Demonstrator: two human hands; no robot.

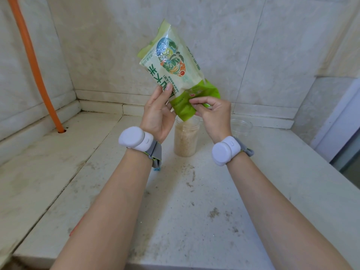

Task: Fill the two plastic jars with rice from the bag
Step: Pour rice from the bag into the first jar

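Rice bag (175, 61): upended, mouth over near jar (185, 139), mostly full of rice. Left hand (157, 114) grips its side; right hand (212, 114) pinches its mouth. Second jar (241, 127): empty, on surface (194, 211), right.

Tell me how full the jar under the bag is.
Nearly full. Rice shows through the clear jar from its base almost to the neck, and the upended rice bag is pouring into its mouth.

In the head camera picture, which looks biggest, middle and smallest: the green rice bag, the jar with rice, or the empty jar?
1. Green plastic rice bag.
2. Clear plastic jar holding rice.
3. Empty clear plastic jar, though it stands farther back and is partly hidden, so unsure.
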